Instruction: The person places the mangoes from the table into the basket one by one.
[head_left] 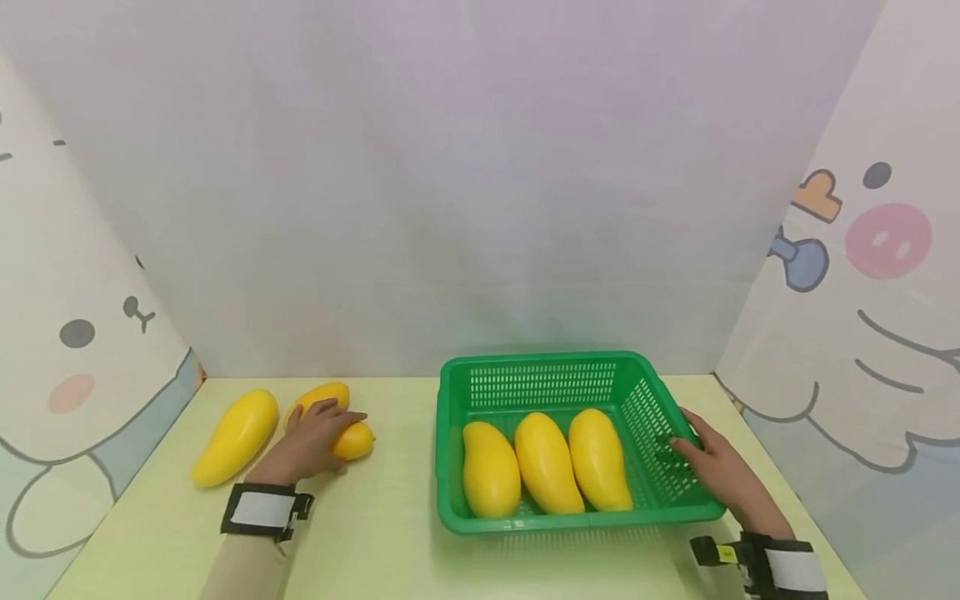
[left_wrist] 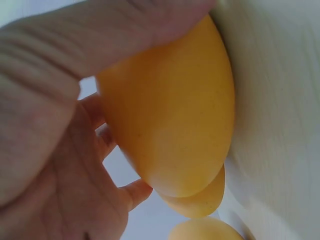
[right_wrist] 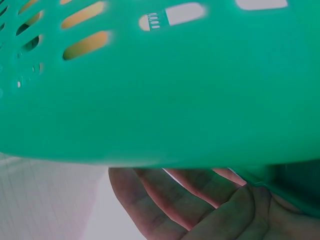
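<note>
My left hand point(head_left: 311, 440) reaches over a yellow mango point(head_left: 356, 442) on the table and grips it. In the left wrist view the thumb lies across this mango point(left_wrist: 175, 115) and the fingers show on its other side. A second mango point(head_left: 330, 394) lies just behind that hand, partly covered by it. Further left is a third mango point(head_left: 238, 437). My right hand point(head_left: 716, 471) holds the right side of a green plastic basket point(head_left: 444, 442), thumb over the rim and fingers outside. Inside the basket, three mangoes point(head_left: 549, 467) lie side by side.
The pale yellow-green table point(head_left: 390, 533) ends at a plain whitish back wall point(head_left: 480, 208). Side panels with cartoon animals point(head_left: 862, 358) stand to the left and right. The basket takes up the table's right half.
</note>
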